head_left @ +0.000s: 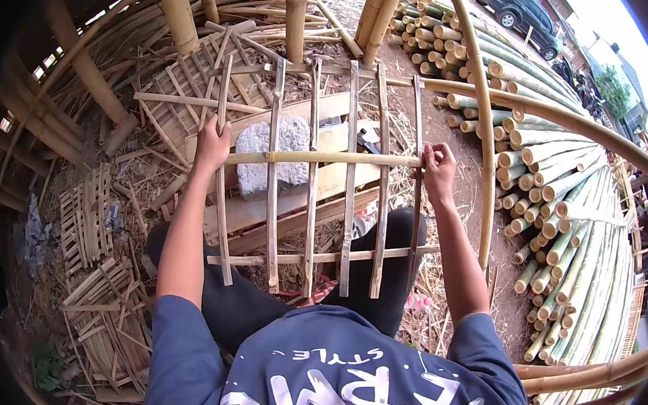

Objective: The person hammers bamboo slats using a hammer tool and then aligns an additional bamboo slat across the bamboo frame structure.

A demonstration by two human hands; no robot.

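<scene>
A bamboo lattice panel (274, 221) spans the space above my lap, its several upright slats joined by crosspieces at top, middle and bottom. My left hand (213, 146) is closed around the leftmost slat, beside the left end of the middle crosspiece (331, 157). At that crosspiece's right end, my right hand (438, 170) pinches the panel by its rightmost slat. Behind the lattice, a rough grey stone block (256, 138) rests on wooden planks (291, 198). A small dark object (367, 140) lies to the block's right, partly hidden by slats.
Bundles of cut bamboo poles (549, 190) are stacked at right. A curved bamboo rail (483, 101) rises close by my right hand. Upright bamboo posts (295, 17) stand ahead. Other slatted panels (88, 218) and scraps litter the ground at left. A dark car (525, 19) is parked beyond.
</scene>
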